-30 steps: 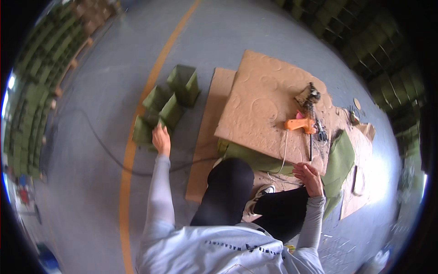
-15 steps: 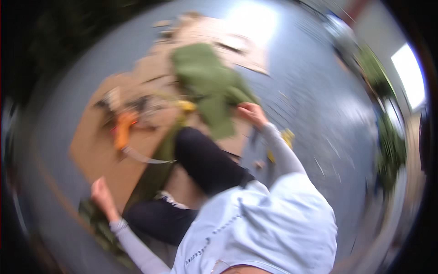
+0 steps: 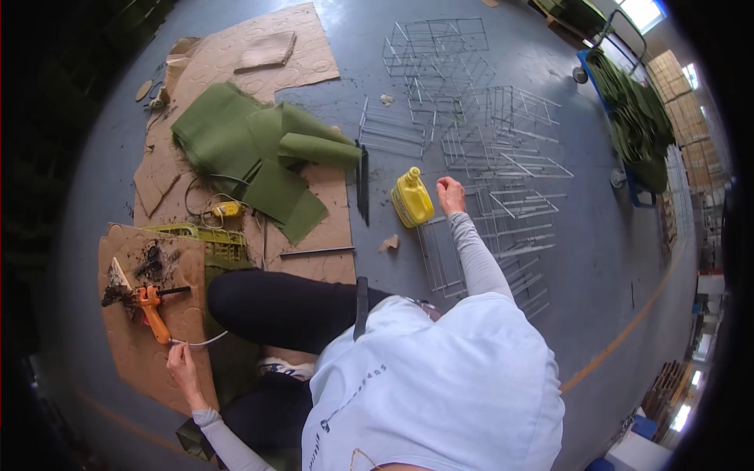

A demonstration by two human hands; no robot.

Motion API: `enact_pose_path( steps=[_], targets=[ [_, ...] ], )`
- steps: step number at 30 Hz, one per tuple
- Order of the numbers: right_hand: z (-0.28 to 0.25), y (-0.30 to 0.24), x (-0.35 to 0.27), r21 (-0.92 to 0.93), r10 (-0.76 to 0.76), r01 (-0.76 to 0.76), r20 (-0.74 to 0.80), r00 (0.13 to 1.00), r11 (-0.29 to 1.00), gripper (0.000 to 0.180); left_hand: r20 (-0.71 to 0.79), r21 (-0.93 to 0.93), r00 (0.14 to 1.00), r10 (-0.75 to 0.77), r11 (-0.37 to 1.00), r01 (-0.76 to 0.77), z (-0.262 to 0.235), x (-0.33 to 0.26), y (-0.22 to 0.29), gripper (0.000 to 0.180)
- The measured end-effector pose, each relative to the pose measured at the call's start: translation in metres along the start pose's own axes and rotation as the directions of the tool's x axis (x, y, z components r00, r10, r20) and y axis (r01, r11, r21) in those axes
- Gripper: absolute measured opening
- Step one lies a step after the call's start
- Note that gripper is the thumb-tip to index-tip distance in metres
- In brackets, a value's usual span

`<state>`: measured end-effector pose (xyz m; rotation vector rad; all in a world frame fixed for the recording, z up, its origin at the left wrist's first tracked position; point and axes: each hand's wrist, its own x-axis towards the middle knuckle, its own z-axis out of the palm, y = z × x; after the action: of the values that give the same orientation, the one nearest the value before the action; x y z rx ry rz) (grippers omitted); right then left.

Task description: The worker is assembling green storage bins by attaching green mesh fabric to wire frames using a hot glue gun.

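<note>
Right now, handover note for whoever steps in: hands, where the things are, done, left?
Left hand: flat on the cardboard sheet, by the white cord of the orange glue gun; holds nothing.
Right hand: reaching out onto a wire frame, beside the yellow jug; grip not clear.
Things: green felt pieces lie on cardboard ahead, wire frames spread on the floor to the right.
Done: no frame in view is covered in felt.
Left: all frames in view are bare wire.
</note>
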<state>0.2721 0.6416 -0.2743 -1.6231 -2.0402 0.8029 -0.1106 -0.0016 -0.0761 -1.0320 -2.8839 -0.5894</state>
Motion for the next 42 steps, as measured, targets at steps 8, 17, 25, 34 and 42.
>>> enact_pose_path(
  steps=[8, 17, 25, 34, 42],
  targets=[
    [0.088, -0.040, 0.139, -0.234, -0.215, 0.261, 0.205, 0.955, 0.936, 0.040, -0.057, -0.061, 0.937, -0.345, 0.938, 0.342, -0.006, -0.070, -0.031, 0.018],
    [0.064, -0.041, 0.162, -0.497, -0.256, 0.180, -0.089, 0.963, 0.849, 0.032, 0.061, 0.080, 0.872, -0.485, 0.874, 0.480, -0.030, -0.104, -0.076, 0.030],
    [-0.142, -0.023, 0.139, -0.755, -0.020, -0.166, -0.231, 0.973, 0.635, 0.042, 0.123, -0.149, 0.878, -0.463, 0.866, 0.478, -0.001, -0.063, -0.095, 0.032],
    [-0.195, 0.120, 0.139, -0.762, -0.015, 0.203, 0.246, 0.969, 0.615, 0.030, 0.021, -0.268, 0.965, -0.261, 0.928, 0.257, 0.007, -0.043, -0.054, 0.035],
    [-0.292, 0.004, 0.163, -0.688, 0.046, -0.292, -0.352, 0.935, 0.665, 0.027, -0.066, -0.190, 0.920, -0.386, 0.910, 0.368, -0.041, -0.062, 0.015, 0.026]
  ],
)
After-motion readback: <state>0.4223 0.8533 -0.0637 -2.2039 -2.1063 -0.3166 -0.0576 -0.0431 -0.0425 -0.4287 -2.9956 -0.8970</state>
